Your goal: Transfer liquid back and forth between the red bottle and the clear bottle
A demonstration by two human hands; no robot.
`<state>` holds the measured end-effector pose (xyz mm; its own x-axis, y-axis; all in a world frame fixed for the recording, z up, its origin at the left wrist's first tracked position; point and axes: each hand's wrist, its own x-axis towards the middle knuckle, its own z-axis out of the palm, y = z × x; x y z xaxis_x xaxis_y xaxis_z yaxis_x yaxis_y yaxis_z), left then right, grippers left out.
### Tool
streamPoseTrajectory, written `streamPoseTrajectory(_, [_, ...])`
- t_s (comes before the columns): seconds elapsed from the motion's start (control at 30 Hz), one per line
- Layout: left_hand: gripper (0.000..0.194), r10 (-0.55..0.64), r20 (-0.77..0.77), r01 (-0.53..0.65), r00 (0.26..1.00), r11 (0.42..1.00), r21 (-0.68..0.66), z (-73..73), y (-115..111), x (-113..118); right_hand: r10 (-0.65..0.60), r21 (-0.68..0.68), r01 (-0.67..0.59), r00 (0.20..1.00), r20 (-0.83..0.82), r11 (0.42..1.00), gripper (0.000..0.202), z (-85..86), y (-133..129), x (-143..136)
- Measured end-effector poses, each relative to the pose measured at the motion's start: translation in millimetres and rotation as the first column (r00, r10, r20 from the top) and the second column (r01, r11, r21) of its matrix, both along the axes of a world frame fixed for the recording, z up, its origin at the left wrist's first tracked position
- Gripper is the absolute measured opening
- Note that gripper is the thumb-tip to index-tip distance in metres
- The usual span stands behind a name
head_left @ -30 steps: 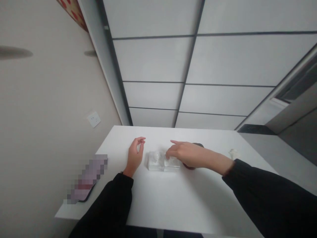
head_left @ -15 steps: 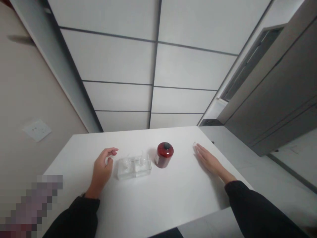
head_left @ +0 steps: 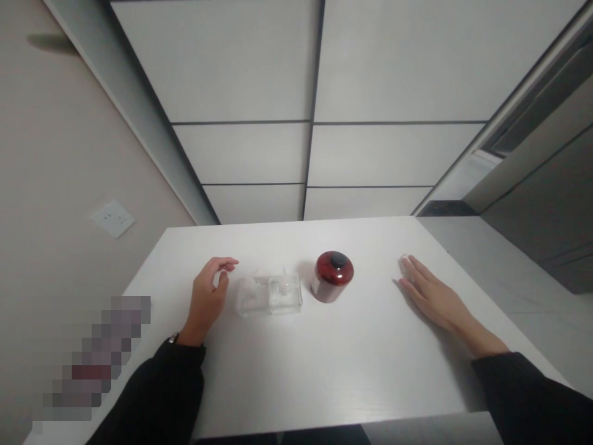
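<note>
A clear box with two compartments (head_left: 269, 295) lies on the white table (head_left: 324, 377), with clear items in it that are hard to make out. Just left of it is my left hand (head_left: 210, 296), fingers curved and apart, holding nothing. A dark red jar with a black knob on top (head_left: 332, 276) stands upright to the right of the box. Farther right, my right hand (head_left: 433, 293) rests low over the table, its fingers on a small clear object (head_left: 404, 262) that is mostly covered by them.
White panelled doors (head_left: 241, 151) rise behind the table's far edge. A wall with a socket (head_left: 113, 219) is on the left, beside a pixelated patch. Grey furniture (head_left: 551, 216) and pale floor lie to the right.
The view has shifted, so the table and everything on it appear farther right and slightly higher. The fingers of my right hand look a little more spread; the jar and box keep their places.
</note>
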<state>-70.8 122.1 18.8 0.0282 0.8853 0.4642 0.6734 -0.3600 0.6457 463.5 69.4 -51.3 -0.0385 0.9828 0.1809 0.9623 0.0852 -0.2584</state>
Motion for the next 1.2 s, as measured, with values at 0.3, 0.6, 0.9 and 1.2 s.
streamPoseTrajectory(0.3, [0.037, -0.041, 0.005, 0.041, 0.999, 0.999, 0.007, 4.5, -4, 2, 0.192, 0.044, -0.191, 0.981, -0.013, 0.981, 0.069, 13.8, -105, -132])
streamPoseTrajectory(0.6, [0.039, -0.071, 0.032, 0.071, 0.997, 0.997, 0.018, 4.1, -5, 3, 0.311, 0.084, -0.301, 0.937, -0.157, 0.95, 0.08, 24.3, -118, -248])
streamPoseTrajectory(0.9, [0.04, -0.055, 0.081, 0.053, 0.995, 0.998, 0.023, 0.5, -4, 1, 0.307, 0.044, -0.305, 0.925, -0.223, 0.951, 0.082, 25.0, -126, -276])
streamPoseTrajectory(1.2, [0.039, 0.013, 0.094, -0.016, 0.996, 0.999, 0.035, -3.6, 2, -9, 0.639, -0.124, -0.721, 0.669, -0.379, 0.682, 0.067, 46.6, -138, -356])
